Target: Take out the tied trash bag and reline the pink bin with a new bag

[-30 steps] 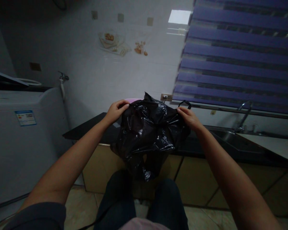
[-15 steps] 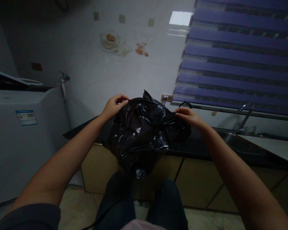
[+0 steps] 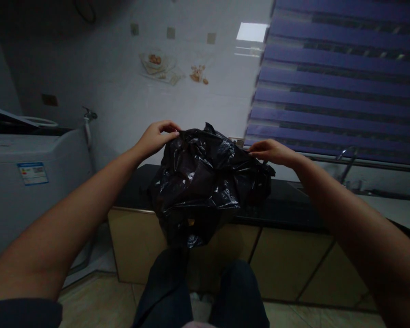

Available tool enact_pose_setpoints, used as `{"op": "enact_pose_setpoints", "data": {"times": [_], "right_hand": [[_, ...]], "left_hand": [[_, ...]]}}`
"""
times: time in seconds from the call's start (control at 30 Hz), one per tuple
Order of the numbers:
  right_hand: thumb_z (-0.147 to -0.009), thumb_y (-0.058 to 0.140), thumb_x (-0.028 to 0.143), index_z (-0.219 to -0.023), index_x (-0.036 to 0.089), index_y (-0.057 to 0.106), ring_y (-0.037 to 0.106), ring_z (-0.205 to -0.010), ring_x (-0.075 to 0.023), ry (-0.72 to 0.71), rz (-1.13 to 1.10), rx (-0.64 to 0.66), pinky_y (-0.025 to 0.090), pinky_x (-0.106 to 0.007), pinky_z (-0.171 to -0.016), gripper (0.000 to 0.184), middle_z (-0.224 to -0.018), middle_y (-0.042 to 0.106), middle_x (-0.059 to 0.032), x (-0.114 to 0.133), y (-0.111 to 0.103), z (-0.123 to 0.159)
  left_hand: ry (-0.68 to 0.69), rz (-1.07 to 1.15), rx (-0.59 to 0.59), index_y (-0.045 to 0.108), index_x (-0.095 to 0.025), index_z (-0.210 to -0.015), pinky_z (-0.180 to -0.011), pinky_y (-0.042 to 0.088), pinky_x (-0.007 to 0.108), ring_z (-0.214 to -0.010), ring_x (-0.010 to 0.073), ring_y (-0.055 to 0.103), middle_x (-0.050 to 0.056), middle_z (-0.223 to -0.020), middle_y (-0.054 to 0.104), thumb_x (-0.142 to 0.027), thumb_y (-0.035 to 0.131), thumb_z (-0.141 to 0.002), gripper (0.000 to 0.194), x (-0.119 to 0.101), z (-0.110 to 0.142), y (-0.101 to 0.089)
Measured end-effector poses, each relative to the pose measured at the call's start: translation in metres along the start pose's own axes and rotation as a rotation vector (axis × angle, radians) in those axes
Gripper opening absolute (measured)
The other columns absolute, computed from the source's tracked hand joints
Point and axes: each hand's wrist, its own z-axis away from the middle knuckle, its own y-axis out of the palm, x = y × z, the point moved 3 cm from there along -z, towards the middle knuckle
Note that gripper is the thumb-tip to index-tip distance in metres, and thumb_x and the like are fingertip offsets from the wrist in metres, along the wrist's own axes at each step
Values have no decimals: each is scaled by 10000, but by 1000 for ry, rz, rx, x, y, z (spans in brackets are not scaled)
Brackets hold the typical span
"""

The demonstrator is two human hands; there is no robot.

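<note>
A crumpled, shiny black plastic bag [image 3: 205, 177] hangs spread between my two hands, in front of the counter's edge. My left hand [image 3: 159, 136] pinches its upper left edge between thumb and fingers. At the upper right edge, my right hand [image 3: 271, 151] grips the plastic with its fingertips. The bag's lower part droops above my knees, and a small yellowish spot shows low on it. What lies inside the bag, if anything, cannot be seen.
Behind the bag runs a dark countertop [image 3: 290, 205] over yellowish cabinets [image 3: 290, 259]. A white washing machine [image 3: 37, 159] stands at left. To the right are a faucet [image 3: 348, 164] and a pale board [image 3: 392, 209]. A purple striped blind [image 3: 338, 82] covers the window.
Both hands have risen slightly, lifting the bag's top edge with them. My left hand has moved a little to the left, and the view has shifted slightly.
</note>
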Motion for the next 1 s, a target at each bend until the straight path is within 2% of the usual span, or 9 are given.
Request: {"op": "enact_pose_setpoints", "data": {"times": [0.13,0.3,0.5,0.57,0.67,0.8,0.87,0.93,1.0], "right_hand": [[-716,719,409,-752,178,723,504,-586,-109,-5,42,-38,405,-258,-534,234,-676,620,-46,0,-16,-16],[-640,791,388,-738,189,729,485,-561,-91,-63,3,-1,415,-243,-530,230,-598,585,-17,2,-39,-36],[-615,819,350,-695,174,719,497,-547,-85,-20,-30,29,436,-242,-535,218,-537,544,-9,19,-58,-49],[-614,823,325,-681,166,709,522,-577,-99,8,-36,-5,454,-254,-555,207,-556,555,-17,25,-62,-53],[-605,831,237,-664,154,690,569,-657,-133,82,-84,-155,490,-293,-618,174,-580,558,-24,27,-68,-59],[-609,819,151,-665,155,685,603,-772,-180,-40,-136,-279,520,-348,-697,145,-589,552,-30,30,-74,-68],[-603,820,135,-667,158,689,608,-781,-189,-75,-134,-261,528,-360,-702,148,-581,546,-30,32,-76,-72],[-593,828,137,-665,153,691,615,-773,-198,-42,-117,-204,535,-367,-688,155,-577,546,-36,34,-77,-77],[-588,835,146,-666,150,689,624,-778,-207,-38,-114,-192,542,-370,-679,166,-580,550,-39,37,-80,-82]], "left_hand": [[-33,-68,-16,696,-144,-835,-771,451,344,-784,189,549,32,-727,585,-262,651,-700,185,-4,-14,-9],[-240,73,44,696,-134,-819,-646,433,323,-633,163,532,15,-625,540,-234,684,-655,192,2,-34,-19],[-377,144,64,690,-155,-791,-577,368,327,-529,141,470,6,-570,505,-178,723,-645,151,-1,-58,-30],[-454,162,69,680,-153,-807,-549,316,305,-479,102,376,-17,-535,460,-139,708,-671,140,-8,-63,-34],[-540,189,75,663,-144,-844,-536,234,276,-468,73,280,-37,-514,426,-84,669,-728,130,-17,-69,-40],[-590,180,83,664,-155,-814,-541,225,281,-479,81,258,-41,-499,400,-80,676,-745,103,-18,-78,-47],[-600,169,94,659,-162,-801,-542,234,282,-480,82,257,-47,-484,384,-102,694,-751,86,-13,-83,-50],[-590,162,101,659,-161,-815,-537,245,276,-483,80,265,-48,-473,394,-131,703,-765,72,-7,-89,-53],[-518,126,111,656,-158,-817,-525,257,269,-479,76,278,-42,-473,437,-169,704,-782,60,-2,-95,-56]]}}
